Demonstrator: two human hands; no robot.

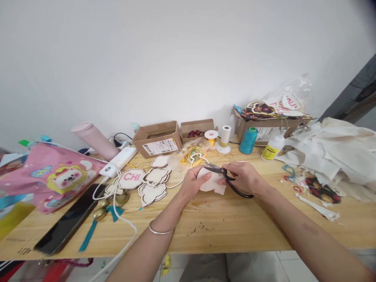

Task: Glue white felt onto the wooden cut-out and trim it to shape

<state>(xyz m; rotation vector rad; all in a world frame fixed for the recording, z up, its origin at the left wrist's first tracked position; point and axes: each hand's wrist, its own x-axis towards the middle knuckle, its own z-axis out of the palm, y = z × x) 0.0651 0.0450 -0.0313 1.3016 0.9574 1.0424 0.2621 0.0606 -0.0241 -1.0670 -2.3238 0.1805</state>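
My left hand (194, 182) pinches a piece of off-white fabric (209, 183) with a rounded outline, held just above the wooden table. In my right hand (242, 175) is a pair of black-handled scissors (216, 169); the blades point left and lie across the upper part of the fabric, close to my left thumb. One dark handle loop hangs below my right fingers. Left of my hands lie several cloud-shaped off-white pieces with dark edges (152, 192) and one piece with pink "CHI" lettering (132, 178).
Cardboard boxes (160, 143) stand along the wall, with thread spools (248, 140) and a glue bottle (272, 148) beside them. White cloth (337, 149) and scraps (319, 209) lie right. A phone (70, 217), white power bank (118, 161) and pink bag (55, 176) are left.
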